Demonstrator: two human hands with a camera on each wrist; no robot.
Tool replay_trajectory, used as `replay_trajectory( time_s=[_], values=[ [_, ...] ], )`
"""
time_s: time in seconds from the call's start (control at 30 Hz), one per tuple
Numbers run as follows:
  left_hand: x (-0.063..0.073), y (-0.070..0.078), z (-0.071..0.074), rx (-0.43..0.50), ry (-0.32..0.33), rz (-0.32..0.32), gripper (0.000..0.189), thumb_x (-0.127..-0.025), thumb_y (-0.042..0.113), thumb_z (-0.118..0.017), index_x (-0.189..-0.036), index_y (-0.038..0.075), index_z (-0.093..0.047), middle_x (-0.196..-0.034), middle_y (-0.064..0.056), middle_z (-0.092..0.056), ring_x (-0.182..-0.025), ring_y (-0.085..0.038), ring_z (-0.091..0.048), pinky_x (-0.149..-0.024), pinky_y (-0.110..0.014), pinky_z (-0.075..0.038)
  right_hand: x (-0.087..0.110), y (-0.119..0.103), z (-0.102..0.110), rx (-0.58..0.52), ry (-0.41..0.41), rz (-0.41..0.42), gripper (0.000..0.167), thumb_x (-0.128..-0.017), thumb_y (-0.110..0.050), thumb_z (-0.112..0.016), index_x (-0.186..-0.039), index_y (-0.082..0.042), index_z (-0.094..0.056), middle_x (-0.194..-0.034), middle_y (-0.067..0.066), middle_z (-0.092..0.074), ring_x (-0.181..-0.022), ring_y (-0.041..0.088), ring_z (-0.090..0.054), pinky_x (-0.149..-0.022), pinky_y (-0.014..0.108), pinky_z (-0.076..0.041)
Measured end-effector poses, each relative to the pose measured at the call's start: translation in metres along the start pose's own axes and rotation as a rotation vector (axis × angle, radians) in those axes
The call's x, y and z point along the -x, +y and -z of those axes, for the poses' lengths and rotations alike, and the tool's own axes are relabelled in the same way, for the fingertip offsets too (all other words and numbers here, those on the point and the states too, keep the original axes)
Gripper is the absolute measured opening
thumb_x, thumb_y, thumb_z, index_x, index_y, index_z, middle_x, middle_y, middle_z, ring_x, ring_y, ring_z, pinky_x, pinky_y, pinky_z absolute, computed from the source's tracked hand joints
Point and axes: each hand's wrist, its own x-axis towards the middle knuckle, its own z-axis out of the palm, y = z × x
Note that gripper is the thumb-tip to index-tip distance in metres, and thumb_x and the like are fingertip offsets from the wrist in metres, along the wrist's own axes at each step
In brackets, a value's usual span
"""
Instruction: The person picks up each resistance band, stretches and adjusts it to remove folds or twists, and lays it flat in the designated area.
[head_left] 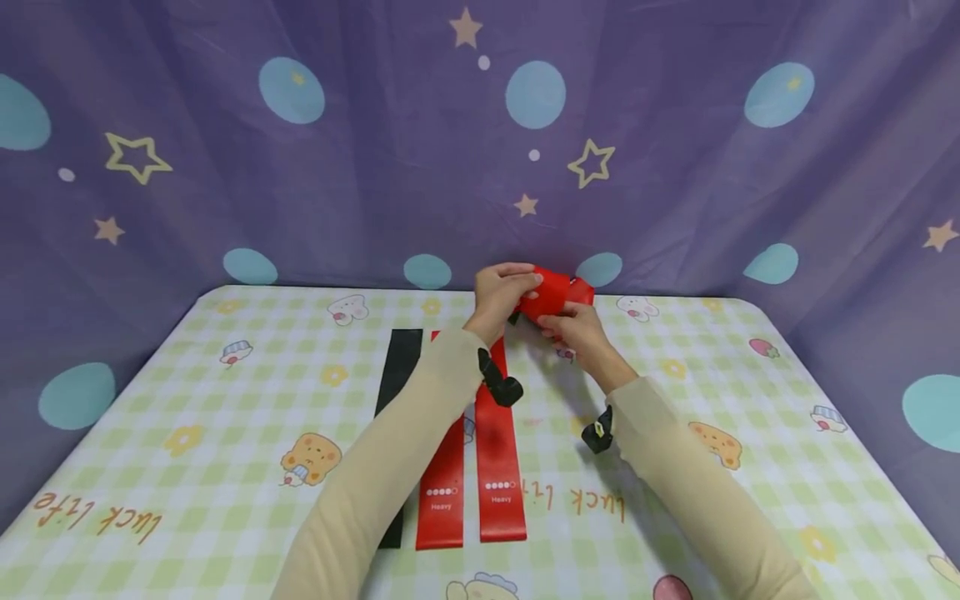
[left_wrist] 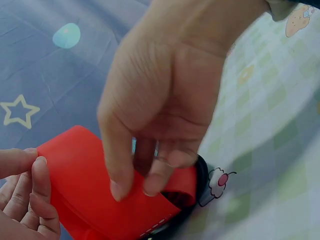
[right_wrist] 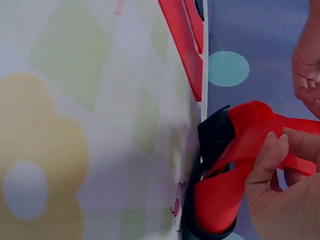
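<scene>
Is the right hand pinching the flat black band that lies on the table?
No, the left wrist view shows the right hand pinching a red band.

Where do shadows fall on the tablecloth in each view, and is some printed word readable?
Head: shadow beside the right sleeve on the tablecloth, "Heavy" readable on the flat red bands; left wrist: shadow at lower right; right wrist: dim shadow, lower centre.

Bright, even light fills the head view, apparently from above; the surface (head_left: 240, 467) looks pale and clear, the curtain (head_left: 420, 158) darker; a soft shadow lies beside the right sleeve (head_left: 682, 475); shapes stretch toward the frame edges; both wrist views are dimmer, bluish, slightly hazy, with broad soft-edged shadow on the surface; the flower print (right_wrist: 62, 165) looks blurred; the red band (left_wrist: 85, 175) stays vivid.
</scene>
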Motion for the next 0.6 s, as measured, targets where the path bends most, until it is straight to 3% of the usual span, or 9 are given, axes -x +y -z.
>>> replay_trajectory(
  time_s=[0.17, 0.27, 0.5, 0.6],
  values=[
    [0.003, 0.004, -0.003, 0.004, -0.011, -0.048, 0.024, -0.081, -0.001, -0.070, -0.104, -0.006, -0.069, -0.102, -0.026, -0.069, -0.049, -0.007, -0.060, -0.061, -0.022, -0.055, 0.001, 0.006, -0.002, 0.036, 0.000, -0.022, 0.033, -0.089, -0.015, -0.063, -0.118, 0.001, -0.057, -0.074, -0.003, -0.060, -0.070, 0.017, -0.058, -0.060, 0.027, -0.047],
    [0.004, 0.006, -0.003, -0.009, -0.013, -0.052, 0.023, -0.081, 0.000, -0.070, -0.104, -0.005, -0.069, -0.102, -0.025, -0.069, -0.050, -0.007, -0.061, -0.064, -0.025, -0.056, 0.000, 0.010, -0.001, 0.055, -0.001, -0.021, 0.024, -0.089, -0.016, -0.064, -0.106, 0.000, -0.059, -0.071, -0.004, -0.057, -0.068, 0.017, -0.057, -0.060, 0.027, -0.046],
    [0.004, 0.012, 0.005, -0.129, 0.034, 0.018, 0.021, -0.081, 0.010, -0.073, -0.101, 0.007, -0.073, -0.098, -0.012, -0.072, -0.070, -0.013, -0.062, -0.077, -0.038, -0.056, 0.005, 0.019, -0.001, 0.115, -0.043, 0.052, 0.020, -0.087, -0.014, -0.066, -0.099, 0.002, -0.062, -0.062, -0.004, -0.056, -0.059, 0.014, -0.053, -0.055, 0.026, -0.043],
    [0.001, 0.014, 0.008, -0.152, 0.081, 0.018, 0.020, -0.079, 0.011, -0.074, -0.099, 0.009, -0.074, -0.096, -0.008, -0.071, -0.076, -0.014, -0.061, -0.075, -0.034, -0.055, 0.008, 0.023, -0.001, 0.156, -0.096, 0.055, 0.012, -0.087, -0.014, -0.066, -0.091, -0.003, -0.065, -0.063, -0.006, -0.060, -0.061, 0.014, -0.056, -0.056, 0.027, -0.045]
  ],
)
